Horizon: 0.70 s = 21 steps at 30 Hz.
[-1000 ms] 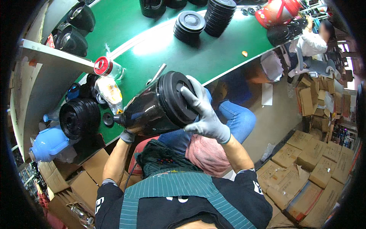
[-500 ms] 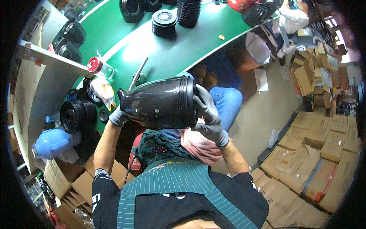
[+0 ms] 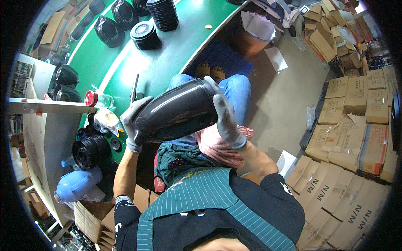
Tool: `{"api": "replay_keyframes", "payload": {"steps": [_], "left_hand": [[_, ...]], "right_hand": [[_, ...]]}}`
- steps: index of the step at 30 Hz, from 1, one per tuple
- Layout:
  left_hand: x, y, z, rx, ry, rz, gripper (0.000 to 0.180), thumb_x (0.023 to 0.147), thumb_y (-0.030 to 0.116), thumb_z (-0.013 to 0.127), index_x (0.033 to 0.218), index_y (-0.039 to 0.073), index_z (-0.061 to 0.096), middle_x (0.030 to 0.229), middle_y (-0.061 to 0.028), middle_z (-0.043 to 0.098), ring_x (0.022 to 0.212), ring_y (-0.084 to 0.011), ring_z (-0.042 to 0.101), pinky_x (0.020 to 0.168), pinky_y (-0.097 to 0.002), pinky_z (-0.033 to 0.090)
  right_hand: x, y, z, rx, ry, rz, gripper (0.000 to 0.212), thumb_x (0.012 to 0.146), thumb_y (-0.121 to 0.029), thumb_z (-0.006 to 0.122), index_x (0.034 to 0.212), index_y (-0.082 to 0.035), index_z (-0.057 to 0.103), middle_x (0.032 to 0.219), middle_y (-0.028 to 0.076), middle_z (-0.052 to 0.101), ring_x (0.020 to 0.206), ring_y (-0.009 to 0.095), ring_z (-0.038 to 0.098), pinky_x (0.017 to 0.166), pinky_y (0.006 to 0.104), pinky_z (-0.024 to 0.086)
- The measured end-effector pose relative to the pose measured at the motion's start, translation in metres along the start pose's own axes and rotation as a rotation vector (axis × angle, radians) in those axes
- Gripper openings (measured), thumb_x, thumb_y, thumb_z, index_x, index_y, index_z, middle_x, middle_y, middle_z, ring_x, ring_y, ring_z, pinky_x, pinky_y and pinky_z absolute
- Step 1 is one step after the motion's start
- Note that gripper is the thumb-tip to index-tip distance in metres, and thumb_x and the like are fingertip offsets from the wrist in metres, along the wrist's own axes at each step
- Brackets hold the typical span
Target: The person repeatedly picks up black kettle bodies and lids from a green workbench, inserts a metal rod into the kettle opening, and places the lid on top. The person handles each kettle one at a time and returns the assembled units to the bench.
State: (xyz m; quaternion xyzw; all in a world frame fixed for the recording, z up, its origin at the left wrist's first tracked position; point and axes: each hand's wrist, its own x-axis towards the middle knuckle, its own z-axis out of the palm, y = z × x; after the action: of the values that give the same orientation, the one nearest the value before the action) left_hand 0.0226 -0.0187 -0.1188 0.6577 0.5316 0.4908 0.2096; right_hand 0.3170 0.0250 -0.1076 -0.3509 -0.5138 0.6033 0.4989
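Note:
A glossy black tapered plastic housing lies tilted across my lap, its wide end to the right and slightly raised. My left hand, in a grey glove, grips its narrow end. Around the wide rim closes my gloved right hand, fingers at the edge and palm along the end. The inside of the housing is hidden. Just beyond my left hand a metal rod stands up at the bench. Left of it are a clear jar with a red lid and a plastic bag.
The green bench carries a stack of black discs, a taller black stack and several black housings. Black ringed parts and a blue plastic vessel sit at left. Cardboard boxes are stacked at right.
The housing has rolled, so its ridged rim shows less and its smooth side more, and its wide end is tilted farther up. The view has shifted; the bench things appear farther left.

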Motion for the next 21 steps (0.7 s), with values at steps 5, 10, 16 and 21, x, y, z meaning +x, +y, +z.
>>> {"api": "replay_keyframes", "payload": {"steps": [5,10,16,21], "left_hand": [[-0.036,-0.053,-0.010,-0.309,-0.202,-0.576,0.047,0.095,0.031,0.071,0.130,-0.002,0.071,0.127,-0.0158,0.075,0.115,-0.0271,0.072,0.101,-0.0409,0.057],[-0.059,-0.101,-0.009,-0.736,-0.464,-0.712,0.065,0.098,0.049,0.059,0.141,0.000,0.064,0.138,-0.0164,0.069,0.122,-0.0288,0.068,0.105,-0.0450,0.055],[-0.062,-0.089,-0.006,-0.711,-0.524,-0.584,0.067,0.100,0.048,0.062,0.150,0.002,0.057,0.145,-0.0148,0.066,0.127,-0.0269,0.065,0.108,-0.0454,0.055],[-0.012,-0.011,-0.011,-0.227,-0.186,-0.387,0.041,0.094,0.023,0.075,0.126,-0.002,0.074,0.123,-0.0142,0.078,0.107,-0.0253,0.075,0.098,-0.0395,0.059]], "right_hand": [[-0.005,0.010,-0.009,-0.313,-0.096,-0.453,0.080,0.108,-0.060,0.050,0.161,-0.001,0.049,0.165,0.030,0.042,0.152,0.045,0.042,0.127,0.0501,0.027],[-0.007,0.007,-0.021,-0.609,-0.250,-0.718,0.090,0.096,-0.082,0.052,0.165,-0.025,0.046,0.166,0.036,0.031,0.148,0.055,0.038,0.122,0.0631,0.029],[-0.004,0.005,-0.026,-0.554,-0.296,-0.748,0.090,0.095,-0.081,0.055,0.165,-0.025,0.046,0.169,0.035,0.028,0.151,0.056,0.035,0.123,0.0643,0.026],[-0.013,0.014,-0.011,-0.095,-0.194,-0.334,0.079,0.114,-0.054,0.043,0.166,0.005,0.034,0.171,0.026,0.034,0.158,0.037,0.034,0.131,0.0436,0.022]]}}
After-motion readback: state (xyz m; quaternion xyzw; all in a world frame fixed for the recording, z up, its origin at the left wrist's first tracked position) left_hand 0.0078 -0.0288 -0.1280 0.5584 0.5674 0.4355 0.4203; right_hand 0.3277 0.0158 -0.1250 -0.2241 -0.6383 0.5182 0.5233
